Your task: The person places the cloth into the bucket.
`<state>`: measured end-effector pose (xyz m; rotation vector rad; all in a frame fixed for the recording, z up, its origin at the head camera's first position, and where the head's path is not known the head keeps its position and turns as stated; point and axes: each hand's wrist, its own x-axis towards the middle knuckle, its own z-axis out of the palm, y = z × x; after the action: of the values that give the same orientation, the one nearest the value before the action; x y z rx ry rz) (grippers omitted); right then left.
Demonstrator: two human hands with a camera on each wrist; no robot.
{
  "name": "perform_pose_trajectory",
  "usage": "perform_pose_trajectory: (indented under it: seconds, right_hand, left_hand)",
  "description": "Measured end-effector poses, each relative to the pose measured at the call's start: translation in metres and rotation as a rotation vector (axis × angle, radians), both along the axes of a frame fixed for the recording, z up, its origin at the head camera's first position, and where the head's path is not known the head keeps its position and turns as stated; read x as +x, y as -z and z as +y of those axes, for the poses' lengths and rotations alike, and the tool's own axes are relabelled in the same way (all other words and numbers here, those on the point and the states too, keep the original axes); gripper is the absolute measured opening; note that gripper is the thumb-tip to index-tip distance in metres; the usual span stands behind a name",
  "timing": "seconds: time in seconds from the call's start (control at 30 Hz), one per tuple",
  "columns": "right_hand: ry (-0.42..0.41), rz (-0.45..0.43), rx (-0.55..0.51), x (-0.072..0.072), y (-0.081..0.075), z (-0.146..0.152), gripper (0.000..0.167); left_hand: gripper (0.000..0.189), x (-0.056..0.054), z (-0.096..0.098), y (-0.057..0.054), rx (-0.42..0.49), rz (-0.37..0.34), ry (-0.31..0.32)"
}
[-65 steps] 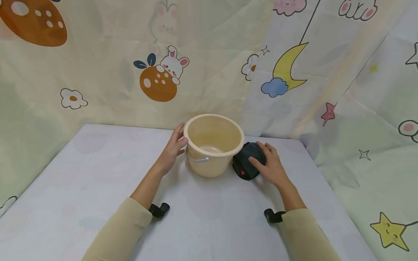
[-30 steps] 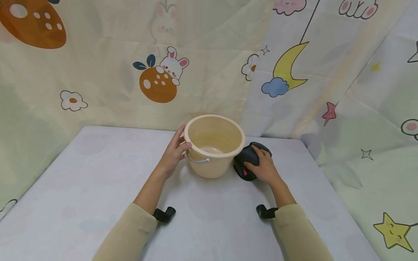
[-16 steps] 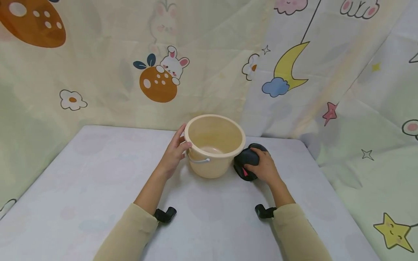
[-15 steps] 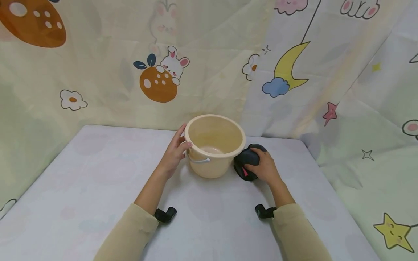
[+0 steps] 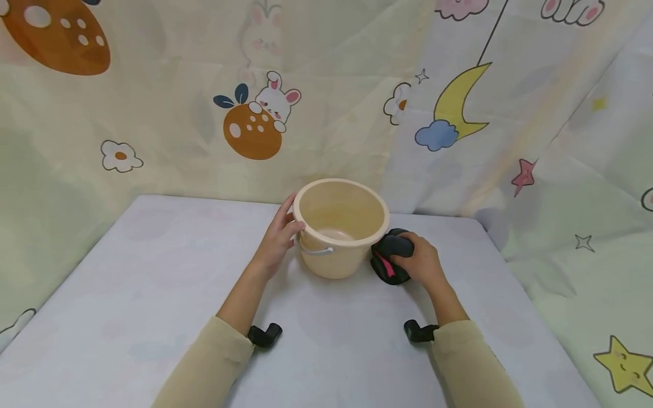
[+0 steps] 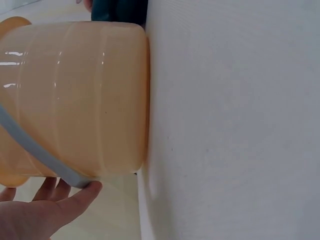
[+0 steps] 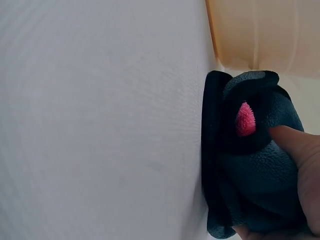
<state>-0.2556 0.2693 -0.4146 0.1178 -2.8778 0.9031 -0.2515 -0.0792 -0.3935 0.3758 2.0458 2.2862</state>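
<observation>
In the head view, a cream plastic bucket (image 5: 334, 258) stands upright on the table. My left hand (image 5: 278, 241) rests against its left side near the rim, fingers fairly straight. In the left wrist view, a fingertip touches the end of the bucket's grey handle (image 6: 37, 150). Right of the bucket sits a dark fuzzy cloth thing (image 5: 395, 246) with black edging and a pink part showing in its opening. My right hand (image 5: 423, 263) pinches its top and right side. The right wrist view shows the thumb on the dark fuzzy cloth (image 7: 275, 167); most other fingers are hidden.
A white cloth covers the table (image 5: 326, 351). Behind and to the right hangs a printed curtain (image 5: 168, 102), close to the table's back edge. Black wrist mounts (image 5: 420, 331) stick out at both sleeves.
My right hand has gone from resting on the dark fuzzy thing to pinching it. Its top has folded, and more pink shows. My left thumb has shifted slightly onto the bucket's rim.
</observation>
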Motion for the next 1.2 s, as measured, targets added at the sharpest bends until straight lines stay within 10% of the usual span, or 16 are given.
perform_pose_trajectory:
  seconds: [0.43, 1.2]
  right_hand:
    - [0.196, 0.024, -0.180, 0.009, -0.009, -0.001, 0.058]
    - [0.298, 0.166, -0.332, 0.029, -0.040, -0.003, 0.060]
  left_hand:
    - [0.074, -0.001, 0.000, 0.001, 0.000, -0.025, -0.006]
    - [0.074, 0.005, 0.001, -0.004, 0.017, -0.021, -0.005]
